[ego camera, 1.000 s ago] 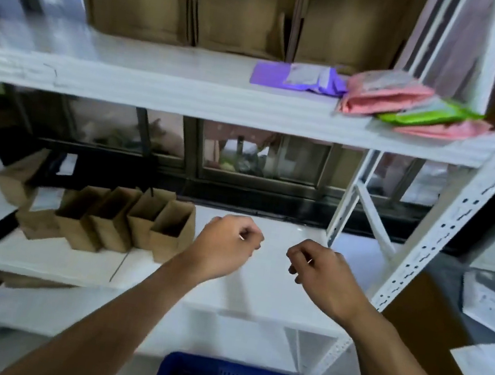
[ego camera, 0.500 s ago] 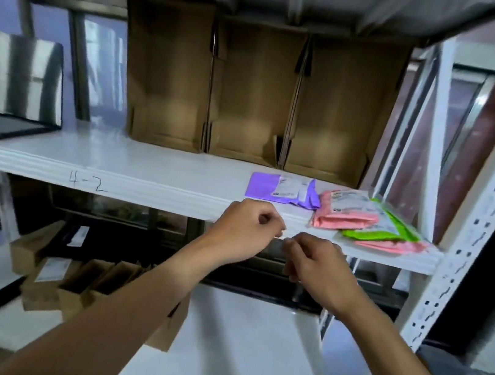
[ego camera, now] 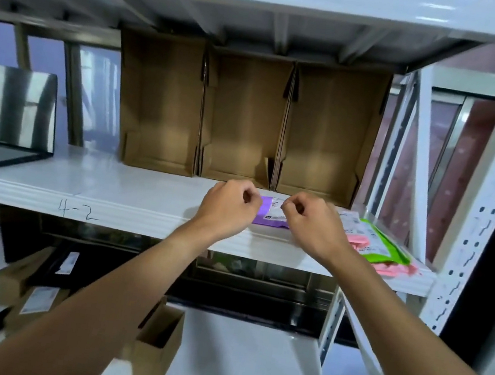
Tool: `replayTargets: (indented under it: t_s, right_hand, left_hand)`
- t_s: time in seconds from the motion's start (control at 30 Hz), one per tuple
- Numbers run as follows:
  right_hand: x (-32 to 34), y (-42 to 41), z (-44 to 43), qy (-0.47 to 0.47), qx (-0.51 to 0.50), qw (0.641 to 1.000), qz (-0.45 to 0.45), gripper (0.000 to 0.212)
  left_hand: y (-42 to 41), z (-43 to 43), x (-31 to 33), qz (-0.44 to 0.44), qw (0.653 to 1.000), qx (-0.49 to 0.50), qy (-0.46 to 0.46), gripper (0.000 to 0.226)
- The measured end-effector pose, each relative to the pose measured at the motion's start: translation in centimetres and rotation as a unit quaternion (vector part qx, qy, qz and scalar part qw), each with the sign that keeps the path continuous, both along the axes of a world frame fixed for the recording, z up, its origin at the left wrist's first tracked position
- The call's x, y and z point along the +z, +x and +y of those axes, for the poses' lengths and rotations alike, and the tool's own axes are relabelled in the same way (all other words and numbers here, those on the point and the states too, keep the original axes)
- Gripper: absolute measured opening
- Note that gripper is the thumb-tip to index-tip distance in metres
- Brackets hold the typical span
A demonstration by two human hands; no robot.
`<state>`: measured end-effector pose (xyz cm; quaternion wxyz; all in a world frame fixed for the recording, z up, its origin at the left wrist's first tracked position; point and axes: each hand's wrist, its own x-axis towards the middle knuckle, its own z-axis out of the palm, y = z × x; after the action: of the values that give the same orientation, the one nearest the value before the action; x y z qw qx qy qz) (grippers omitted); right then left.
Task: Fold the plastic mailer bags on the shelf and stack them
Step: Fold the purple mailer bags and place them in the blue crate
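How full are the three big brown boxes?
Empty: the cardboard boxes face us open, showing only bare brown insides.

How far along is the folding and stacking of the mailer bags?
Done: the pink mailers and green mailer lie piled at the right end of the shelf. In hand: the left hand and right hand, fingers curled, are at the purple mailer; no clear grip shows. Left, it seems: fold it, then stack it on the pile.

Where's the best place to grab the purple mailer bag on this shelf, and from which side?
Probably pinch the purple mailer bag at its near edge, coming from the front. It lies flat by the shelf lip; cardboard boxes stand behind, and the pink bags crowd its right.
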<state>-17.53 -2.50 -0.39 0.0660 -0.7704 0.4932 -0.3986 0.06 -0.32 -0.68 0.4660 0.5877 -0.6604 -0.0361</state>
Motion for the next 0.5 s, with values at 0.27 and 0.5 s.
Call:
replayTargets:
  t_s: [0.27, 0.5]
  right_hand:
    - [-0.9, 2.9, -4.4, 0.058, -0.05, 0.993, 0.088, 0.039]
    - [-2.1, 4.5, -6.6, 0.146, -0.076, 0.953, 0.254, 0.047]
  left_hand:
    - [1.8, -5.7, -3.7, -0.197, 0.97, 0.036, 0.139, 0.057]
    - [3.2, -6.5, -4.1, -0.197, 0.968, -0.002, 0.158, 0.059]
